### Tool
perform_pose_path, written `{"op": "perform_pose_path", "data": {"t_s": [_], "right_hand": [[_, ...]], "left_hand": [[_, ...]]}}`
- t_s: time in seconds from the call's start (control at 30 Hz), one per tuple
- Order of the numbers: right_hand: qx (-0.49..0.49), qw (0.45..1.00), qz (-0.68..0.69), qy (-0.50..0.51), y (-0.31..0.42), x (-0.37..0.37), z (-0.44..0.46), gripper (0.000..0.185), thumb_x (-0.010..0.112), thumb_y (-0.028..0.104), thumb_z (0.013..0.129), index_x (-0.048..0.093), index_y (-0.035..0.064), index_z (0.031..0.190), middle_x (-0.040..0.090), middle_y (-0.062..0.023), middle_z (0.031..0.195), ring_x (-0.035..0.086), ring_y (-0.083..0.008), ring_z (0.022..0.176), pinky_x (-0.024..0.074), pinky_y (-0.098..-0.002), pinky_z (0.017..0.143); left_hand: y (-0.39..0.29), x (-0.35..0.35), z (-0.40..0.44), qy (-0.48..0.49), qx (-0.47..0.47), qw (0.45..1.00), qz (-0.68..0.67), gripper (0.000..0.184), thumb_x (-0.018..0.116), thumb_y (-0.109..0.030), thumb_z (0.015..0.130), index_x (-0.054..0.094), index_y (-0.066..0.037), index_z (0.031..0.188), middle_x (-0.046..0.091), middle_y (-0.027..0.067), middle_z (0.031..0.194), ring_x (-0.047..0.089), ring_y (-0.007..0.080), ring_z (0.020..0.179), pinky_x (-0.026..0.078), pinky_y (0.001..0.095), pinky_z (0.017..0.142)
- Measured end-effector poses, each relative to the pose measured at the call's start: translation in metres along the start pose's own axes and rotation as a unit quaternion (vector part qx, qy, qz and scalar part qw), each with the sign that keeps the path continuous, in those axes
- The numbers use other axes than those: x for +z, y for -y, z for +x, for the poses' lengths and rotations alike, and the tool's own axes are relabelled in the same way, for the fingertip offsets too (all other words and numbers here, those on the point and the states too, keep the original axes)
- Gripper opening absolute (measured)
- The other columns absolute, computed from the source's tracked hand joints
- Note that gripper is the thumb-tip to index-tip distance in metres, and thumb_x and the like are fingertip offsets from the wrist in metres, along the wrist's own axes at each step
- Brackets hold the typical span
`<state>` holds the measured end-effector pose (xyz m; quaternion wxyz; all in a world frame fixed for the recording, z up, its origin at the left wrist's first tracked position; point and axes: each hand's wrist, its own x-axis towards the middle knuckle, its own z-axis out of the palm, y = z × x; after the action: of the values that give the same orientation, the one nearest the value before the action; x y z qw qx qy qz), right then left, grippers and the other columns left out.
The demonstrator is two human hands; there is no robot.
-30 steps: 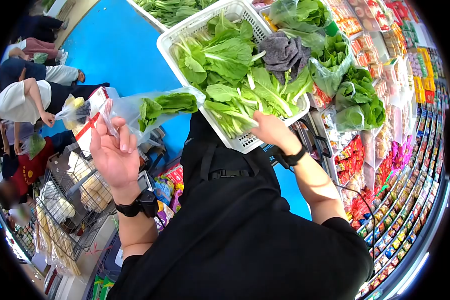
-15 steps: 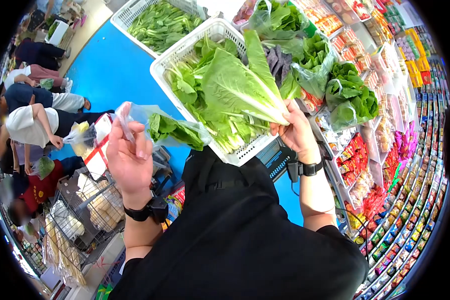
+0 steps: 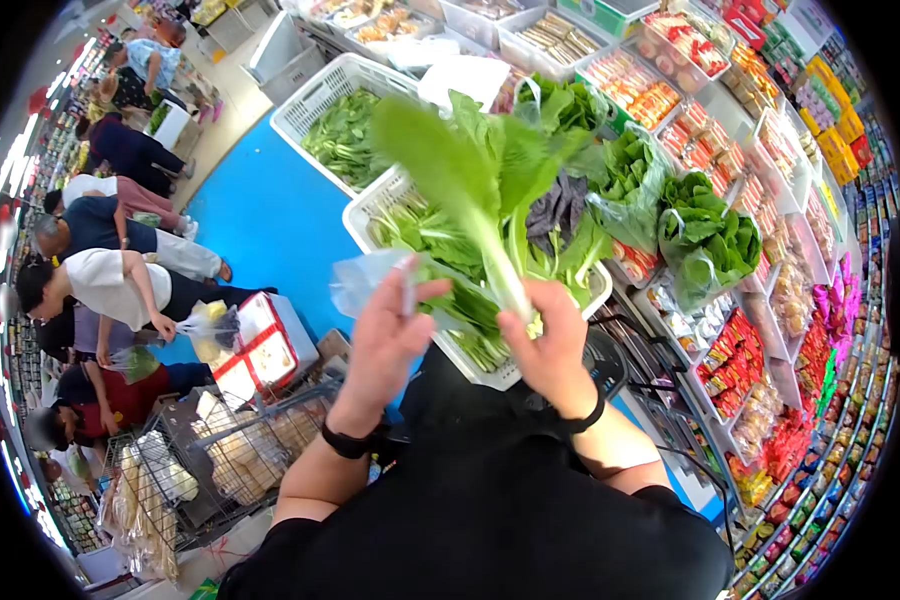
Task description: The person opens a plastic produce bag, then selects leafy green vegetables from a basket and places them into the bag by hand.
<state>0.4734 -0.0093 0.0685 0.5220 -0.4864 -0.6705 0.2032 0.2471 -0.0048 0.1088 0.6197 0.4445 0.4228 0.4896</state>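
Note:
My left hand (image 3: pixel 395 325) is closed on the rim of a clear plastic bag (image 3: pixel 355 284), which has green leaves inside. My right hand (image 3: pixel 550 335) grips the pale stalk ends of leafy greens (image 3: pixel 500 235), their leaves raised over a white basket (image 3: pixel 365 212) and blurred at the tips. More loose greens (image 3: pixel 410 228) lie in that basket. A dark purple cloth-like item (image 3: pixel 557 212) sits at its right side. The bag hangs over the basket's near left part, close to the stalks.
Bagged greens (image 3: pixel 710 240) and packaged snacks stand right. A second basket of greens (image 3: pixel 345 140) is behind. A wire cart (image 3: pixel 260 450) is lower left, beside a white box with red tape (image 3: pixel 260 345). Several people (image 3: pixel 120 285) stand left on and beside the blue floor.
My right hand went into the greens, lifted some leaves out and brought them toward the middle. My left hand and the bag moved right, near them. The view has shifted.

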Motion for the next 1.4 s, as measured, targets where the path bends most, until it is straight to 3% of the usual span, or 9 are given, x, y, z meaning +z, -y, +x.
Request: {"op": "perform_pose_path", "data": {"t_s": [0.2, 0.43, 0.53, 0.73, 1.0, 1.07, 1.17, 1.3, 1.4], "right_hand": [[-0.078, 0.995, 0.018, 0.065, 0.035, 0.029, -0.014, 0.055, 0.088, 0.005, 0.081, 0.07, 0.0054, 0.133, 0.06, -0.0156, 0.128, 0.073, -0.0292, 0.099, 0.0616, -0.0381, 0.083], [-0.084, 0.985, 0.087, 0.12, 0.029, 0.007, -0.005, 0.057, 0.084, -0.002, 0.082, 0.068, 0.0054, 0.136, 0.062, -0.0168, 0.127, 0.073, -0.0293, 0.097, 0.0615, -0.0379, 0.084], [0.072, 0.971, 0.194, 0.121, 0.009, 0.002, -0.005, 0.061, 0.077, -0.001, 0.087, 0.059, 0.0006, 0.146, 0.067, -0.0164, 0.13, 0.071, -0.0244, 0.095, 0.0568, -0.0305, 0.091], [0.227, 0.746, 0.609, 0.148, -0.086, -0.007, 0.024, 0.077, 0.077, 0.03, 0.097, 0.041, 0.0061, 0.16, 0.056, -0.0115, 0.154, 0.053, -0.0264, 0.141, 0.0486, -0.048, 0.112], [0.152, 0.802, 0.569, 0.102, -0.108, -0.031, 0.036, 0.063, 0.056, 0.04, 0.108, 0.042, 0.0092, 0.16, 0.05, -0.0151, 0.161, 0.048, -0.0295, 0.147, 0.0399, -0.0516, 0.123], [0.211, 0.613, 0.746, 0.153, -0.079, -0.038, 0.051, 0.061, 0.056, 0.038, 0.109, 0.042, 0.0095, 0.16, 0.049, -0.015, 0.161, 0.05, -0.0297, 0.146, 0.0406, -0.0507, 0.123], [0.221, 0.584, 0.766, 0.15, -0.098, -0.039, 0.039, 0.06, 0.06, 0.032, 0.108, 0.042, 0.0097, 0.161, 0.05, -0.0147, 0.161, 0.051, -0.0298, 0.145, 0.0406, -0.0505, 0.123], [0.268, 0.681, 0.68, 0.031, -0.101, -0.066, 0.011, 0.075, 0.082, 0.021, 0.092, 0.047, 0.0107, 0.157, 0.055, -0.011, 0.157, 0.055, -0.0285, 0.141, 0.043, -0.0513, 0.121], [0.252, 0.762, 0.596, -0.013, -0.114, -0.088, -0.022, 0.064, 0.067, 0.031, 0.103, 0.044, 0.0088, 0.159, 0.051, -0.0199, 0.158, 0.053, -0.0321, 0.142, 0.0453, -0.049, 0.119]], "left_hand": [[0.005, 0.012, 0.011, 0.062, -0.035, 0.997, 0.034, 0.054, 0.067, -0.018, 0.102, 0.049, 0.005, 0.147, 0.068, 0.0167, 0.134, 0.068, 0.0242, 0.119, 0.054, 0.0384, 0.104], [0.007, 0.012, 0.006, 0.057, -0.033, 0.998, 0.009, 0.05, 0.068, -0.019, 0.102, 0.054, 0.006, 0.142, 0.069, 0.0145, 0.131, 0.068, 0.0206, 0.115, 0.056, 0.0362, 0.099], [0.006, 0.011, 0.004, 0.064, -0.035, 0.997, -0.002, 0.04, 0.066, -0.017, 0.104, 0.059, 0.003, 0.138, 0.069, 0.0099, 0.127, 0.066, 0.0166, 0.114, 0.052, 0.0336, 0.099], [0.007, 0.003, 0.004, 0.172, -0.096, 0.98, -0.02, 0.058, 0.074, -0.021, 0.093, 0.057, 0.006, 0.141, 0.072, 0.0148, 0.124, 0.071, 0.0223, 0.107, 0.054, 0.0343, 0.095], [0.004, 0.011, 0.018, 0.208, -0.161, 0.963, 0.057, 0.063, 0.077, -0.029, 0.091, 0.058, 0.007, 0.139, 0.071, 0.0103, 0.117, 0.068, 0.0178, 0.102, 0.053, 0.0305, 0.091], [0.0, 0.02, 0.021, 0.188, -0.113, 0.969, 0.112, 0.066, 0.072, -0.038, 0.097, 0.056, 0.008, 0.142, 0.067, 0.004, 0.106, 0.059, 0.0092, 0.092, 0.046, 0.0235, 0.078], [0.02, 0.028, 0.026, 0.148, -0.041, 0.987, 0.044, 0.072, 0.063, -0.045, 0.103, 0.05, 0.009, 0.149, 0.067, 0.0053, 0.113, 0.05, 0.005, 0.081, 0.039, 0.0216, 0.069], [0.028, 0.016, 0.038, 0.084, -0.037, 0.995, 0.041, 0.072, 0.044, -0.05, 0.11, 0.043, 0.002, 0.159, 0.06, 0.0098, 0.149, 0.038, 0.0051, 0.068, 0.033, 0.0213, 0.063], [0.024, 0.019, 0.038, 0.085, -0.023, 0.996, 0.012, 0.07, 0.035, -0.052, 0.112, 0.044, 0.0, 0.159, 0.058, 0.0099, 0.153, 0.037, 0.0057, 0.067, 0.033, 0.0219, 0.062]]}}
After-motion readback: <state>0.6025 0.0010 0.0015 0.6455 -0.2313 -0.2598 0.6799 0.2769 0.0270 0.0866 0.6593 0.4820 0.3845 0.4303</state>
